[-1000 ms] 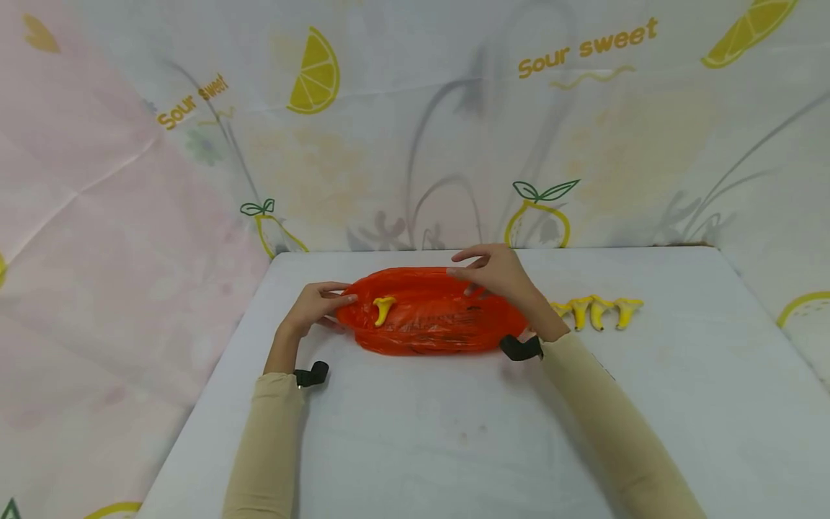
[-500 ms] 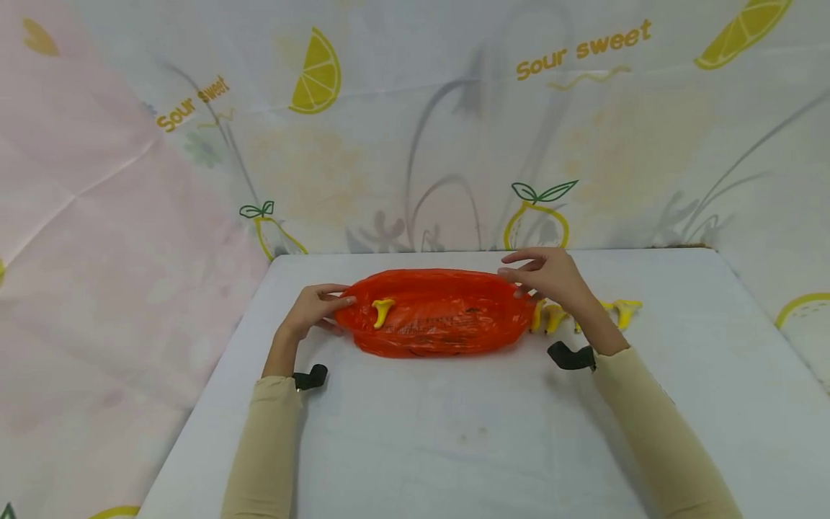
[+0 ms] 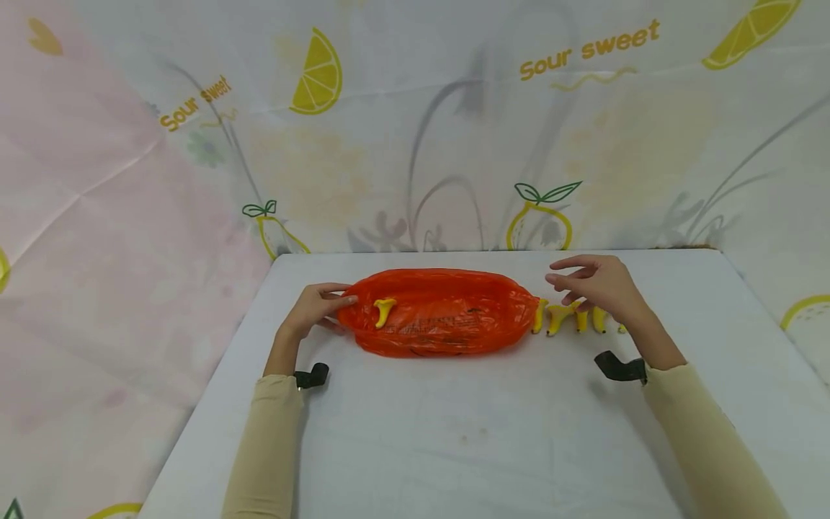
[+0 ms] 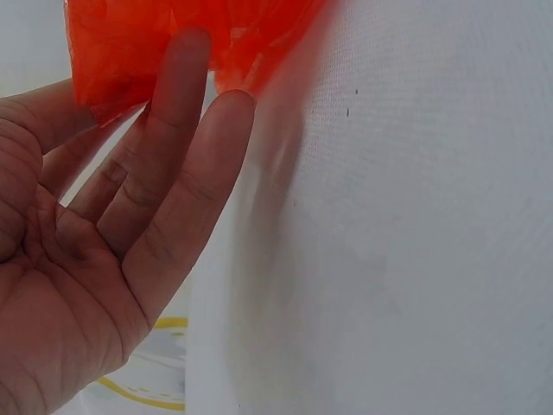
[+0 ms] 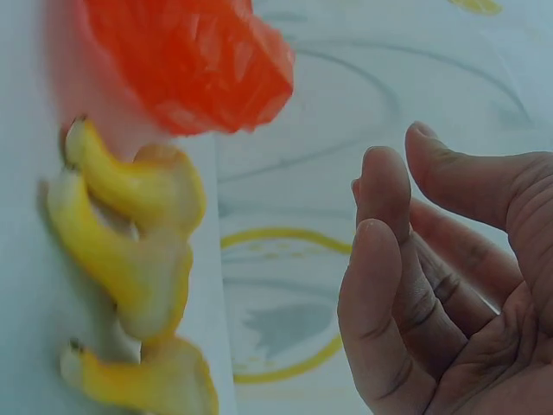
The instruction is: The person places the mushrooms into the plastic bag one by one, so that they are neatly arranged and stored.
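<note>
A red plastic bag (image 3: pixel 447 306) lies open across the back half of the table, with one yellow, chanterelle-like mushroom (image 3: pixel 385 312) at its left end. My left hand (image 3: pixel 308 310) pinches the bag's left edge between thumb and fingers. In the left wrist view the bag's rim (image 4: pixel 121 60) passes behind my fingertips. My right hand (image 3: pixel 599 285) hovers above a row of yellow mushrooms (image 3: pixel 556 318), fingers loosely bent and holding nothing. In the right wrist view several mushrooms (image 5: pixel 130 259) lie beside that hand, apart from its fingers; the hand partly hides the row in the head view.
The white table (image 3: pixel 441 440) runs up to a cloth backdrop (image 3: pixel 402 130) printed with lemons. Beige sleeves cover both forearms, and a black wrist mount (image 3: pixel 619 366) sits on the right wrist.
My right hand has moved rightward from over the bag to over the mushroom row, uncovering the bag's right end. The left hand has stayed on the bag's left edge.
</note>
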{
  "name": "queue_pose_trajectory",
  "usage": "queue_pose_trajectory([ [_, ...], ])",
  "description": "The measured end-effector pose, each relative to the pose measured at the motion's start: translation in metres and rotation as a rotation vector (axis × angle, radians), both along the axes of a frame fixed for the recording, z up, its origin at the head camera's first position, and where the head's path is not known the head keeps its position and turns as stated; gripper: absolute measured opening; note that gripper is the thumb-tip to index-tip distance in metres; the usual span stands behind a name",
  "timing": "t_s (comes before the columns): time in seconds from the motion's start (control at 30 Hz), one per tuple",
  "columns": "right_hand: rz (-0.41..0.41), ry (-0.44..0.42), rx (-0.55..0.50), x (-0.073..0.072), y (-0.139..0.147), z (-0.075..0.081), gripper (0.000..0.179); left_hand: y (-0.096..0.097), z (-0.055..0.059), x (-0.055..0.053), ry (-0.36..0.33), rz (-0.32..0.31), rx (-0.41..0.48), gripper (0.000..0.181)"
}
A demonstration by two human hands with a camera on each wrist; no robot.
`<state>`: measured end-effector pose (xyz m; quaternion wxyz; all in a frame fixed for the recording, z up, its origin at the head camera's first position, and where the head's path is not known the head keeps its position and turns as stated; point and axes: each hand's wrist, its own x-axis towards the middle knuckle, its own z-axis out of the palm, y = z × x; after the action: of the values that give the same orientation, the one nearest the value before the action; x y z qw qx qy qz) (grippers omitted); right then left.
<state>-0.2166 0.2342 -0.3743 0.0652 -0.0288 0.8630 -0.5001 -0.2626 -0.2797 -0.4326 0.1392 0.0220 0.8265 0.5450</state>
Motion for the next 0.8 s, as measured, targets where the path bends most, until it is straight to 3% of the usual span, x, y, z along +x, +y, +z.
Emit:
queue_pose_trajectory([
  [0.43, -0.060, 0.016, 0.088, 0.014, 0.051, -0.005, 0.063, 0.002, 0.001, 0.000, 0.006, 0.009, 0.008, 0.051],
  [0.8, -0.094, 0.005, 0.151, 0.024, 0.084, -0.023, 0.064, 0.001, -0.003, 0.002, -0.008, 0.017, -0.002, 0.053],
])
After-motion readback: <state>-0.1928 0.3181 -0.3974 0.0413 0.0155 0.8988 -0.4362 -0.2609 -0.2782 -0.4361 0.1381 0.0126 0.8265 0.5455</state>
